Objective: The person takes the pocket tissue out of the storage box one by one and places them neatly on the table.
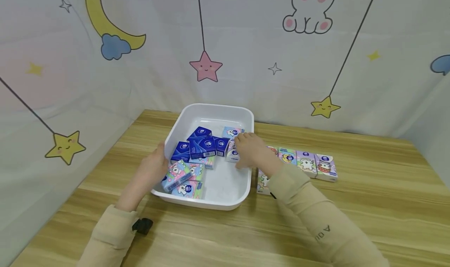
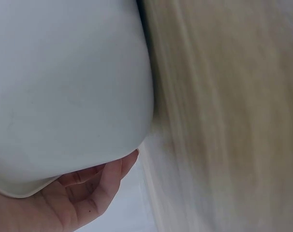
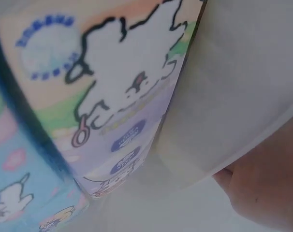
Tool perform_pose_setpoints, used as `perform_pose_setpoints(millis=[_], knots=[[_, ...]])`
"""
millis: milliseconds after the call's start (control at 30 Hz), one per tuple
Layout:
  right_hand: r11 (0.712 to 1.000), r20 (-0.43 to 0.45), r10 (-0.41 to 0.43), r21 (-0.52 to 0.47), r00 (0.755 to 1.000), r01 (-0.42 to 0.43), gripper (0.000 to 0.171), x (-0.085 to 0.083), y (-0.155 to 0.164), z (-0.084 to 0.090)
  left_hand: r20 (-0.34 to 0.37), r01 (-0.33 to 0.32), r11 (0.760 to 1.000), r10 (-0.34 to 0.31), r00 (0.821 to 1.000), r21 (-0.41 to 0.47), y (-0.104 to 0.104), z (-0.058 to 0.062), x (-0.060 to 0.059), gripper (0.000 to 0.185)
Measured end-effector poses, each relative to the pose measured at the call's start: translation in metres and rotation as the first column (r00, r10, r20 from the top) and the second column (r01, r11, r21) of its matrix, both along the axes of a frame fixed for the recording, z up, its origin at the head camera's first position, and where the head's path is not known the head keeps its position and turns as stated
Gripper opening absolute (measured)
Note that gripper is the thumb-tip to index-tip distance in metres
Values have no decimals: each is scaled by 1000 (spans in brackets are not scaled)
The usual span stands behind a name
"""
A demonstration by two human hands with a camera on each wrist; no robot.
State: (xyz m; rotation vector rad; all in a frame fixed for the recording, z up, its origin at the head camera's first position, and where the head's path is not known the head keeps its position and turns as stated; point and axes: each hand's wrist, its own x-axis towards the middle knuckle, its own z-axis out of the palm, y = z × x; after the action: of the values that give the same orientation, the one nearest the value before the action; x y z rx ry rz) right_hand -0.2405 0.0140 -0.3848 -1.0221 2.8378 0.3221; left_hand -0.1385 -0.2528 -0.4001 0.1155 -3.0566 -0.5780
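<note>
A white plastic tub holds several tissue packs, some dark blue, others pastel with cartoon prints. My left hand grips the tub's left rim; the left wrist view shows its curled fingers against the outer wall. Reaching over the right rim, my right hand has thumb and fingers about a lilac tissue pack inside the tub, and covers its right end. In the right wrist view only part of that hand shows past the tub wall; its fingertips are hidden.
Right of the tub, several cartoon tissue packs lie in a row on the wooden table, one nearer me and partly behind my right forearm. A printed white curtain hangs behind the table and along its sides.
</note>
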Motion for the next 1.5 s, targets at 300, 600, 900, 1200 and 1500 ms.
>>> perform_pose_setpoints(millis=[300, 600, 900, 1200, 1500], knots=[[998, -2, -28, 49, 1000, 28, 92, -5, -5, -6, -20, 10, 1000, -10, 1000, -2, 2, -1, 0, 55], [999, -33, -5, 40, 999, 7, 83, -6, -6, -10, -23, 7, 1000, -7, 1000, -15, 1, 0, -2, 55], [1000, -46, -3, 1, 999, 3, 84, -4, -6, -11, -35, 16, 1000, -17, 999, -17, 2, -1, -1, 55], [996, -39, 9, -86, 999, -13, 84, 0, -5, -9, -20, -1, 1000, 0, 1000, -24, 1, 0, -1, 55], [984, -27, 1, -179, 1000, -6, 85, 13, 0, -4, -37, 6, 999, -8, 999, -35, 2, 1, 0, 54]])
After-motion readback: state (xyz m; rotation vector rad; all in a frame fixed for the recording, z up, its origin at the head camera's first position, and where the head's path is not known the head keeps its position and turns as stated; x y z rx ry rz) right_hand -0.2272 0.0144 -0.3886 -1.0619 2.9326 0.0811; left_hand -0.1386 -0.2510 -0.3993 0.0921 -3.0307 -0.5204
